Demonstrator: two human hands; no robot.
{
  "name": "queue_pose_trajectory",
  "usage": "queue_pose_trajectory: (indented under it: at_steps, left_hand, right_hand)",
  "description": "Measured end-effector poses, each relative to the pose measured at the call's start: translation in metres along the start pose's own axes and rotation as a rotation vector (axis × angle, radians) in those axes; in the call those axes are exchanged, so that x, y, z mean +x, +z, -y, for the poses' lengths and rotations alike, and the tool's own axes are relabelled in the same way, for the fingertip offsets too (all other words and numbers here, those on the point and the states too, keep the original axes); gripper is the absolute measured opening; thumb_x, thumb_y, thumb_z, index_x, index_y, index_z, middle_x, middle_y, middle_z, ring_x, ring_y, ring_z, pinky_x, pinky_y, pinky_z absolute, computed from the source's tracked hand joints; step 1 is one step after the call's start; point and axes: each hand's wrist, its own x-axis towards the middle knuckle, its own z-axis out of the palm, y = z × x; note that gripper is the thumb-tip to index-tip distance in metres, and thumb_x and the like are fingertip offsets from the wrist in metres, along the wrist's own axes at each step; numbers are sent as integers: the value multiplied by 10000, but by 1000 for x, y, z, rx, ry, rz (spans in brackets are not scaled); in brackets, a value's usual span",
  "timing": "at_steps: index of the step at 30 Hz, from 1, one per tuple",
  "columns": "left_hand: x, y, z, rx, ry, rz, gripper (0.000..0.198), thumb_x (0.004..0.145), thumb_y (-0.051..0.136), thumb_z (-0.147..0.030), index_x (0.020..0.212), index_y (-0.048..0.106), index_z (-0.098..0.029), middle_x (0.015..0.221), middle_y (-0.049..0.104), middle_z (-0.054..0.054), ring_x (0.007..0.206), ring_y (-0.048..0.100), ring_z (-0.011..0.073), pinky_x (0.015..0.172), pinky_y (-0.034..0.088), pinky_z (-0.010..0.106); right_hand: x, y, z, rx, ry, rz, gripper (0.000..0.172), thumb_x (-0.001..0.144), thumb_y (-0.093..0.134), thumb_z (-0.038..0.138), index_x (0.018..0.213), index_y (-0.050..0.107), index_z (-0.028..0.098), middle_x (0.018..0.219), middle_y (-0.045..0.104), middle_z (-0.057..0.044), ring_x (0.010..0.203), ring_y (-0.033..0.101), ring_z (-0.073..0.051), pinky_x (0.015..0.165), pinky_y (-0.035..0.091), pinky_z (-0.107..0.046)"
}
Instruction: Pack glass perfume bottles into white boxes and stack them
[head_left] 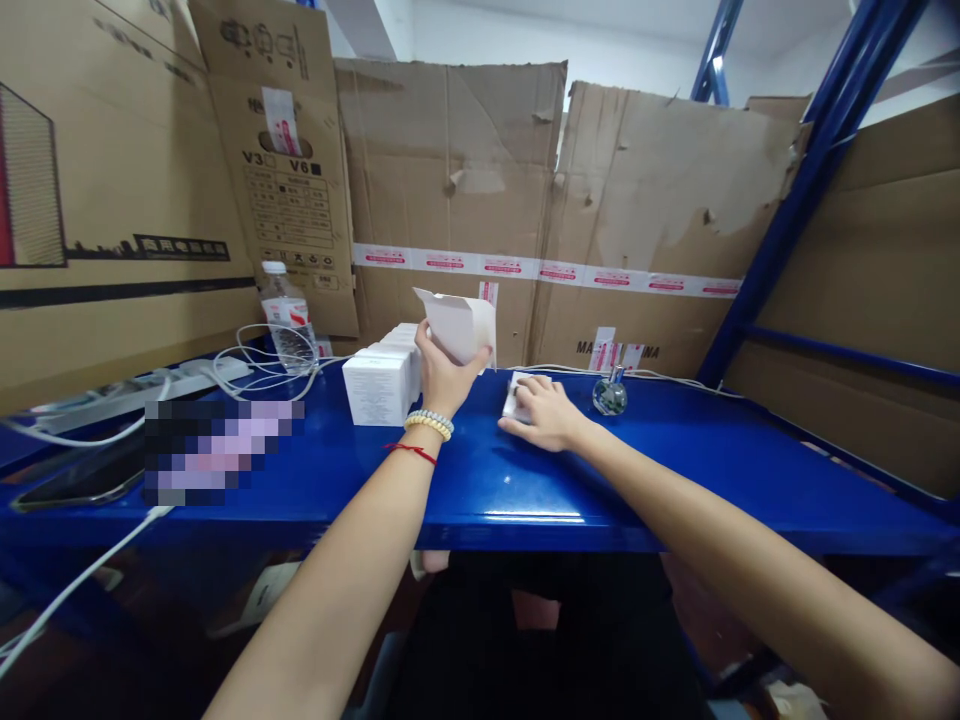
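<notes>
My left hand (444, 372) is wrapped around a white cardboard box (454, 328), held tilted above the table with a flap standing out at its top. Just to the left of that wrist stands a row of white boxes (377, 388) with fine print on the nearest face. Low on the table, my right hand (546, 412) has its fingers curled over a small white flat item (517, 398), partly hidden beneath them. What kind of item it is, I cannot make out. A small round glass bottle (610, 394) stands to the right of this hand.
The blue table (517, 490) is backed by tall cardboard sheets (457, 170). On the left are a water bottle (286, 320), tangled white cables (247, 365), a power strip (135, 395) and a dark phone (82, 475). A blue post (795, 210) rises at the right.
</notes>
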Motion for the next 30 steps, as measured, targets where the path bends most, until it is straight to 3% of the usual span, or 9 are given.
queue_pose_trajectory:
  at_steps: [3, 6, 9, 13, 16, 20, 25, 30]
  left_hand:
    - [-1, 1, 3, 87, -11, 48, 940, 607, 799, -354, 1351, 243, -214, 1377, 454, 185, 1288, 453, 325, 1071, 371, 466]
    - [-1, 1, 7, 164, -49, 124, 943, 582, 811, -335, 1340, 266, -205, 1382, 435, 196, 1292, 432, 360, 1066, 360, 512]
    - [-2, 1, 10, 185, -84, 174, 959, 550, 825, -293, 1331, 275, -207, 1347, 452, 190, 1265, 452, 366, 1051, 369, 528]
    - [-3, 3, 13, 136, -44, 218, 985, 544, 810, -233, 1346, 239, -217, 1284, 483, 157, 1226, 484, 326, 1050, 375, 509]
    - [-3, 6, 17, 39, -8, 289, 987, 527, 804, -194, 1340, 247, -227, 1304, 467, 135, 1239, 472, 294, 1080, 355, 479]
    - [-1, 10, 22, -82, -137, 356, 888, 524, 818, -228, 1276, 345, -206, 1335, 454, 134, 1258, 458, 291, 1077, 373, 445]
    - [3, 12, 27, -167, -303, 293, 788, 613, 799, -336, 1252, 361, -195, 1298, 517, 155, 1187, 543, 269, 1029, 437, 441]
    - [6, 12, 29, -198, -352, 203, 802, 654, 784, -366, 1263, 289, -196, 1268, 554, 172, 1153, 586, 246, 1016, 460, 417]
  right_hand:
    - [-10, -6, -10, -24, 294, -10, 767, 788, 373, 768, 1117, 596, 112, 1250, 542, -240, 1201, 466, -401, 929, 418, -544]
    - [-11, -4, -12, 27, 593, 75, 946, 690, 426, 837, 1227, 529, 65, 1231, 522, -297, 1148, 517, -436, 884, 438, -541]
    - [-8, 1, -15, 76, 684, 141, 857, 706, 534, 713, 1273, 492, 72, 1216, 531, -291, 1103, 573, -409, 881, 444, -508]
    - [-8, 6, -31, 185, 631, 123, 723, 697, 598, 533, 1286, 480, 131, 1228, 543, -233, 1127, 565, -383, 896, 448, -484]
    - [-12, 6, -45, 293, 583, 71, 815, 618, 663, 391, 1356, 403, 162, 1240, 552, -184, 1164, 536, -363, 937, 434, -488]
    - [-19, 2, -55, 434, 497, -157, 950, 526, 681, 248, 1403, 322, 189, 1334, 468, -149, 1257, 448, -344, 1029, 381, -508]
    - [-24, 3, -56, 633, 346, -402, 1125, 478, 692, 208, 1466, 159, 143, 1395, 298, -174, 1358, 318, -343, 1147, 264, -486]
    - [-24, 5, -61, 617, 219, -502, 1063, 517, 682, 221, 1442, 160, 175, 1375, 296, -158, 1374, 291, -328, 1165, 243, -445]
